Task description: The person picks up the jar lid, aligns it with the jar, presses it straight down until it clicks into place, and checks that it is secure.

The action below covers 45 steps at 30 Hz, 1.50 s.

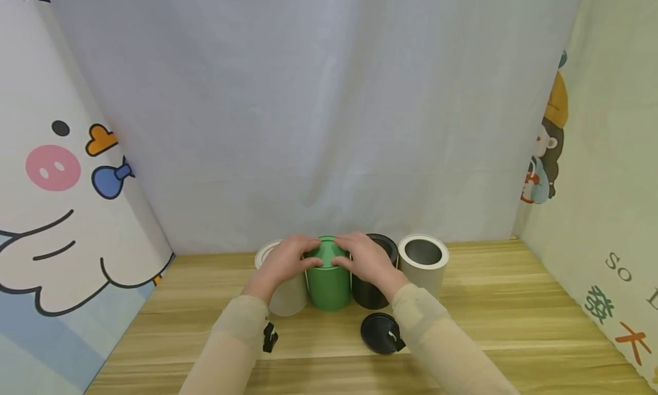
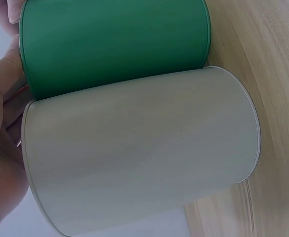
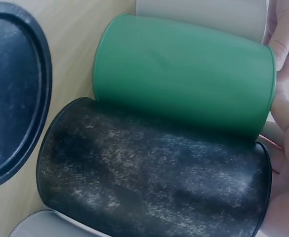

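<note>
A green can (image 1: 329, 289) stands upright in a row of cans, with a green lid (image 1: 328, 252) at its top. My left hand (image 1: 288, 261) grips the lid's left side, its thumb at the near edge and fingers toward the far edge. From the other side my right hand (image 1: 367, 261) grips the lid in the same way. In the left wrist view a light-coloured can (image 2: 144, 153) touches the green one, under my left hand. Against its right side, in the right wrist view, leans close a mottled black can (image 3: 154, 173).
At the row's right end stands a white can (image 1: 424, 278) with an open top and dark inside. A round black lid (image 1: 377, 333) lies on the wooden table (image 1: 319, 366) in front of the black can. A pale curtain (image 1: 308, 127) hangs behind the row.
</note>
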Tool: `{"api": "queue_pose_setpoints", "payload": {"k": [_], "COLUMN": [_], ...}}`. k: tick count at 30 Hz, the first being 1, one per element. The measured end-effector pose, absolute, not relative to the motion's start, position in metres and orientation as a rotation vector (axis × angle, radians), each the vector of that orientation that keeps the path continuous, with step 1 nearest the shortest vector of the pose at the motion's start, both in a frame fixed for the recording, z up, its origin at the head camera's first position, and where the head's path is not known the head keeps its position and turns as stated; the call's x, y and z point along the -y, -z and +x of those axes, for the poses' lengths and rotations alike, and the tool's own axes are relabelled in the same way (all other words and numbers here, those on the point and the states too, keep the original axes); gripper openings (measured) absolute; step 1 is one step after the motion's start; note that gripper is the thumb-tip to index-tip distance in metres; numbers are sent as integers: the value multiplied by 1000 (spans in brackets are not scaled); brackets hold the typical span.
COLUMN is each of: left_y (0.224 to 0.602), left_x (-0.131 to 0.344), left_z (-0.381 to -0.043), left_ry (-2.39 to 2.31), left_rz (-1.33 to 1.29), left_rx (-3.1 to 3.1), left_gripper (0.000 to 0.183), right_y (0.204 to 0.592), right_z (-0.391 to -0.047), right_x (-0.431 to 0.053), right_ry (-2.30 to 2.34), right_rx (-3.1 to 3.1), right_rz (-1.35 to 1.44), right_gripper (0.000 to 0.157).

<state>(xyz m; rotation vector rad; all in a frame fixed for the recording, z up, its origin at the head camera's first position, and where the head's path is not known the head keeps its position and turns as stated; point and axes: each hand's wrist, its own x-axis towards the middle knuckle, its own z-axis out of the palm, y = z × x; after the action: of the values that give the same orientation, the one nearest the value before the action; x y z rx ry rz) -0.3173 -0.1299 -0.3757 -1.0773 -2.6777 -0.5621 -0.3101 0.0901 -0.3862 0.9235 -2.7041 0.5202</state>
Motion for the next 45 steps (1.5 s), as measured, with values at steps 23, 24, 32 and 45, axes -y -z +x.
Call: {"api": "queue_pose_setpoints", "payload": {"k": [23, 24, 32, 45], "left_y": [370, 369, 371, 373], "left_x": [111, 109, 99, 80], "left_z": [-291, -290, -280, -259], "left_ry": [603, 599, 578, 419], "left_rz": [-964, -968, -1008, -1011], "left_rx": [2722, 2725, 2695, 2643], "left_gripper": [57, 58, 65, 73], "right_y": [384, 384, 385, 384], "right_z": [-286, -284, -271, -256], "right_x": [-129, -131, -144, -164], "right_ry": [-500, -492, -526, -506], "right_rx": [2510, 2509, 2489, 2410], "right_rz": [1046, 1039, 1048, 1094], "right_gripper": [58, 58, 58, 60]}}
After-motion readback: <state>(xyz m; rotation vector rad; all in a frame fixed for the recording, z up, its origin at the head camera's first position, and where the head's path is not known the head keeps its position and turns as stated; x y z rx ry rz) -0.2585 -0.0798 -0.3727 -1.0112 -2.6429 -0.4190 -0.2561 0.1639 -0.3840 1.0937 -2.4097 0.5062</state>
